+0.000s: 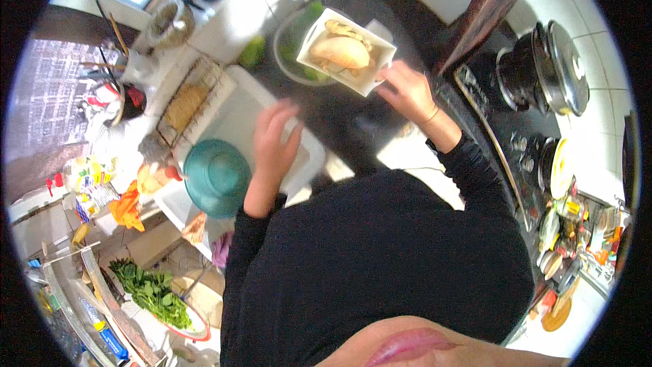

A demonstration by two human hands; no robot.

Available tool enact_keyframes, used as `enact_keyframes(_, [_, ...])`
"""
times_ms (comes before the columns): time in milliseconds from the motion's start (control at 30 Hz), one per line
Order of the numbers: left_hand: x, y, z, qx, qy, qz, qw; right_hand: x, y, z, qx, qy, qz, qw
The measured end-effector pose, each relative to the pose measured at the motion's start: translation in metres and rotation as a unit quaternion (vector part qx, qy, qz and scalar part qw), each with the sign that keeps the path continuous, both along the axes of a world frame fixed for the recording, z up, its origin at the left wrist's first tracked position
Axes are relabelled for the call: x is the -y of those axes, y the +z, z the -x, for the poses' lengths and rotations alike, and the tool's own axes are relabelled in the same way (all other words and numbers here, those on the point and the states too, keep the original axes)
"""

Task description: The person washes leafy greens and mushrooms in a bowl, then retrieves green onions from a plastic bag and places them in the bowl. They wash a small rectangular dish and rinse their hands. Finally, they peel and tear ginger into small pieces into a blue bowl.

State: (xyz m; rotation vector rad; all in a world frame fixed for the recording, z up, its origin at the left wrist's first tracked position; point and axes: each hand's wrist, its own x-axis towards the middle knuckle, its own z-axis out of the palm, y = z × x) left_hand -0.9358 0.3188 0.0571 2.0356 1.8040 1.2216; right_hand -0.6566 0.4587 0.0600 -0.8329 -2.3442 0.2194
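Note:
My right hand [407, 90] grips the near end of a white rectangular basket [338, 77], which is held tilted above the dark countertop [346, 127]. Inside it lie a large pale-tan root vegetable [340, 53] and knobbly pieces resembling ginger [346, 29]. Behind and partly under the basket stands a clear round bowl [281, 56] with green vegetables in it. My left hand [277, 135], slightly blurred, holds nothing; its fingers are apart over a white basin or tray [239, 99]. Beside my left wrist rests a teal plastic bowl [216, 178].
A wire rack with a sponge-like tan block [188, 104] is at the left. Farther right are a black stove [489, 107], a large dark pot [540, 71] and a leaning brown board [484, 20]. Leafy greens [153, 290] lie on a red-rimmed plate at lower left.

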Motion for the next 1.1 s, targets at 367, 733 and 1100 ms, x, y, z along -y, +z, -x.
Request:
enact_keyframes(367, [-0.008, -0.061, -0.075, -0.195, -0.133, 0.101, 0.966, 0.117, -0.072, -0.028, 0.080, 0.023, 0.133, 0.988])
enact_keyframes(733, [-0.002, -0.087, -0.043, 0.442, -0.073, 0.156, 0.881, 0.128, -0.129, -0.029, 0.066, -0.049, 0.169, 0.982])
enact_keyframes(1100, [0.031, -0.094, -0.020, 0.606, 0.048, 0.200, 0.769, 0.078, -0.103, 0.034, 0.231, -0.073, 0.169, 0.956])
